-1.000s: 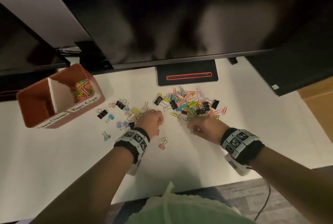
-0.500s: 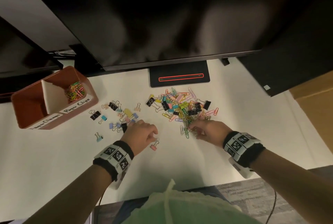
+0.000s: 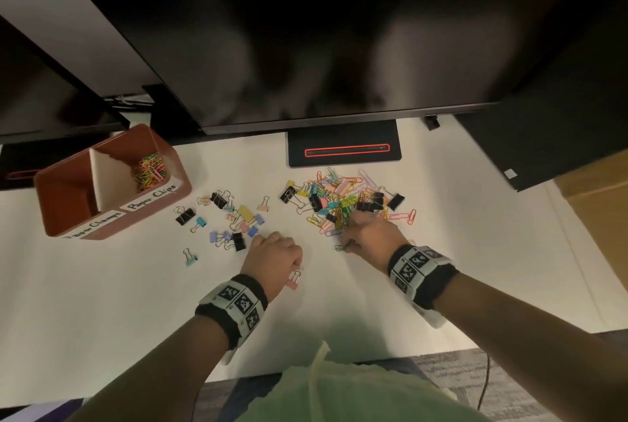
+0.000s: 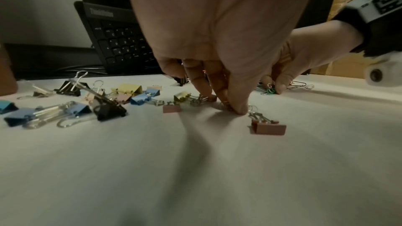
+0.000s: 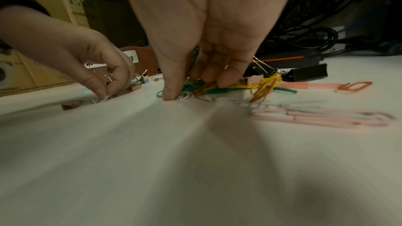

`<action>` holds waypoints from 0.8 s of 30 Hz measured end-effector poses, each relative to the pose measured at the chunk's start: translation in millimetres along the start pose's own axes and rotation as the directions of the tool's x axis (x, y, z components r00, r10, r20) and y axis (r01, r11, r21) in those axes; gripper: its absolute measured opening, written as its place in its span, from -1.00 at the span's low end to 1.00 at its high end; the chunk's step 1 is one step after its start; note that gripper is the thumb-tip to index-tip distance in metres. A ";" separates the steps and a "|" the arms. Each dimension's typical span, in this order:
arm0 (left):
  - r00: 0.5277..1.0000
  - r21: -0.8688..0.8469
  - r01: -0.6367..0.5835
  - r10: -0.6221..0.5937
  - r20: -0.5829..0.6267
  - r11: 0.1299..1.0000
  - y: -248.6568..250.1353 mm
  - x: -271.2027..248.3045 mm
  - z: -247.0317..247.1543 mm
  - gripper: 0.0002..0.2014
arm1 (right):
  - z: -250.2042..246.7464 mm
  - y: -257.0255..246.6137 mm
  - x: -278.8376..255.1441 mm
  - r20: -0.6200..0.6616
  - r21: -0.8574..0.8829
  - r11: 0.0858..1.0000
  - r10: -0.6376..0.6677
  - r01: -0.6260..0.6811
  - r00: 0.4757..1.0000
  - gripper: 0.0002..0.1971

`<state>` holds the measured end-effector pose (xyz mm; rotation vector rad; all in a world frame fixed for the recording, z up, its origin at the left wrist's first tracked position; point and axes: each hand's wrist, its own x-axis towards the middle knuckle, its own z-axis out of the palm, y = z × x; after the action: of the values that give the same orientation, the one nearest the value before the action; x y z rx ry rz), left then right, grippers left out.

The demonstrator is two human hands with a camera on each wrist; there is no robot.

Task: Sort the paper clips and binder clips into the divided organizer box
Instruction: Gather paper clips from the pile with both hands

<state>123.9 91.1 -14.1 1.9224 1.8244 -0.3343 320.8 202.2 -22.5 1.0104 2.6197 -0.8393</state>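
The left hand (image 3: 274,256) is curled, thumb and forefinger tips (image 4: 238,108) pressed to the desk and pinching the wire handles of a small binder clip (image 5: 102,99); which clip body those wires belong to cannot be told. A pink binder clip (image 3: 293,280) lies just at 5 o'clock of that hand, touching the desk near the wrist. The right hand (image 3: 368,238) is curled over the near edge of the mixed pile (image 3: 343,202), its fingers (image 5: 226,76) and thumb gathering a bunch of green, yellow and orange paper clips (image 5: 217,87). A long pink paper clip (image 5: 322,118) lies loose at 4 o'clock of it in the right wrist view.

At 10 o'clock of the left hand, sorted-out binder clips (image 3: 231,217) are scattered, black, blue, yellow and pink. Farther at 10 o'clock stands the brown divided organizer box (image 3: 112,228), paper clips (image 3: 149,170) heaped in its right compartment; the left compartment's floor is in shadow. Bare white desk (image 3: 102,302) runs from both wrists to the near edge. At 12 o'clock the monitor stand base (image 3: 343,149) borders the pile.
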 end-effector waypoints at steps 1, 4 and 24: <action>1.000 0.007 -0.016 0.016 0.005 1.000 -0.1 0.7 0.2 -0.91 | 0.0 -0.1 0.6 -0.021 -0.019 1.000 -0.019 0.019 1.000 -0.87; 0.998 -0.043 -0.055 0.055 -0.010 0.998 -1.7 3.0 1.4 -0.86 | -1.4 -1.1 -0.2 -0.073 -0.074 0.993 -0.102 0.097 0.992 -0.91; 0.970 -0.549 0.061 -0.179 -0.164 0.834 -1.8 67.3 -22.4 -0.87 | -31.6 30.9 -10.6 -0.025 0.247 0.966 0.081 -0.072 0.996 -0.90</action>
<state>124.9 160.8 -27.5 1.4866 1.9116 0.3373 349.6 233.3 -6.1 1.1890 2.5302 -1.1591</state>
